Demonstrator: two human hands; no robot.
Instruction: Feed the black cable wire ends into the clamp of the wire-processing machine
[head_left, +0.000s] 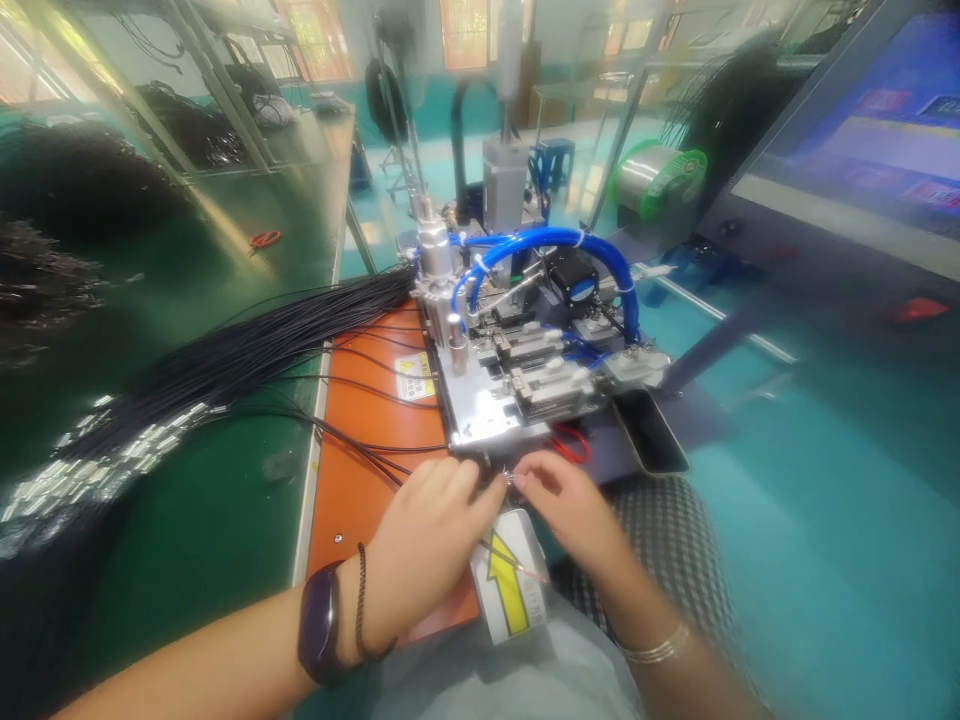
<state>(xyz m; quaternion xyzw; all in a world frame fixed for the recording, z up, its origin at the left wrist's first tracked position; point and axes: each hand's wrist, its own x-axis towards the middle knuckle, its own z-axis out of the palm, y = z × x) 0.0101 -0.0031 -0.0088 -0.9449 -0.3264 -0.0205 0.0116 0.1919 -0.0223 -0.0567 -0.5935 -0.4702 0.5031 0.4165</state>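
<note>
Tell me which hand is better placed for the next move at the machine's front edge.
Probably the right hand: its fingertips reach the front of the metal machine, while the left hand sits nearer the black wires.

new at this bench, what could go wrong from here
The left hand and right hand sit right at the front edge of the metal fixture, so fingers might get pinched if it moves. The loose black wires trailing across the orange mat could also snag or tangle.
</note>
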